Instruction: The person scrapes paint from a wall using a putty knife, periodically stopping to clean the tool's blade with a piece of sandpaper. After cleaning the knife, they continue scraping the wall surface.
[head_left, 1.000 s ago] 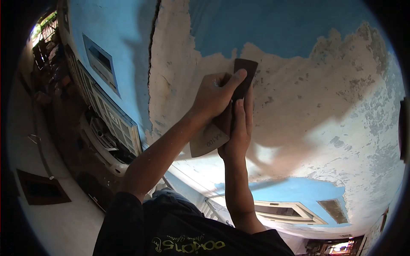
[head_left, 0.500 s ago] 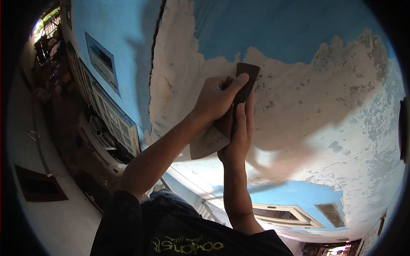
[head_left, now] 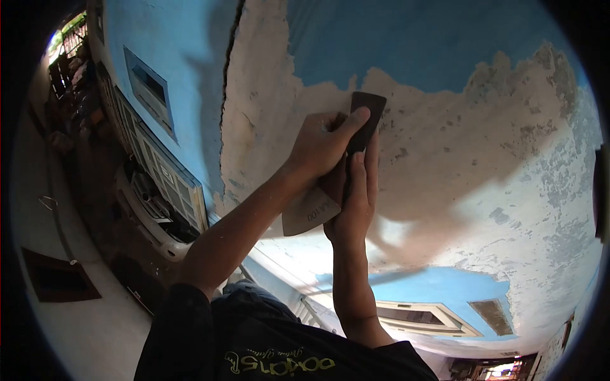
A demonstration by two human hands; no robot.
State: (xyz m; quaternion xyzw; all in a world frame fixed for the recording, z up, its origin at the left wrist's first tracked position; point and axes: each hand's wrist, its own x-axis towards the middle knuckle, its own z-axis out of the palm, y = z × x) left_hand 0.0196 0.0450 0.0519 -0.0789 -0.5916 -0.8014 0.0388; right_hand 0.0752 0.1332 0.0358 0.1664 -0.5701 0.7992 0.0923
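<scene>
Both of my hands are raised before a wall point(head_left: 438, 146) with blue paint and bare, patchy plaster. A dark strip of sandpaper point(head_left: 368, 120) is pinched under the thumb of my left hand point(head_left: 324, 143). Its lower part hangs down as a loose, greyish flap with "AA100" printed on it. My right hand point(head_left: 356, 213) is upright just below, fingers pressed along the lower part of the dark strip and behind it. What lies between the two palms is partly hidden.
A long dark crack point(head_left: 227, 82) runs down the wall on the left. Beyond it are a framed window point(head_left: 162, 165) and a white vehicle point(head_left: 149, 222). Lower right, a cream-framed window point(head_left: 419, 317) shows. Clutter point(head_left: 79, 101) stands far left.
</scene>
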